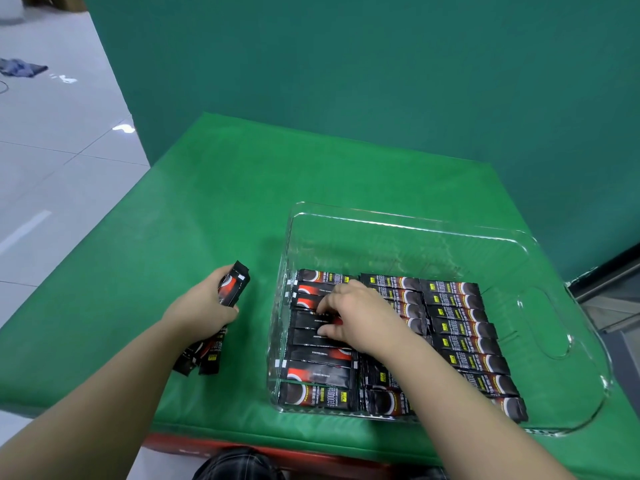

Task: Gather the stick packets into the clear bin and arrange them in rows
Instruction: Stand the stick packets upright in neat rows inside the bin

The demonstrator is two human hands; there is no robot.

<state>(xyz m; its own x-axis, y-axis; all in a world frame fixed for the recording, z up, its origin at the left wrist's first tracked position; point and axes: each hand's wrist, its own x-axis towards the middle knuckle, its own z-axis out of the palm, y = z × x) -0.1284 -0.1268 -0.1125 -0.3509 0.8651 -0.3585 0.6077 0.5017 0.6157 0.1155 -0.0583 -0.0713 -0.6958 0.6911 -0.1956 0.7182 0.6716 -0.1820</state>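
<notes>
Packets [460, 327] mostly fill the bin [540, 258] in rows; inside it the right hand [353, 317] pinches one, while left of it the left hand [204, 306] grips a remaining bundle [235, 285].

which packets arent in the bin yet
Only the bundle of stick packets gripped in the left hand, over the green mat left of the clear bin. All the others lie in rows inside the bin.

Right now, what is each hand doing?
Left hand: grips a bundle of black stick packets over the green mat.
Right hand: inside the clear plastic bin, fingertips pinching a packet in the left row.
</notes>
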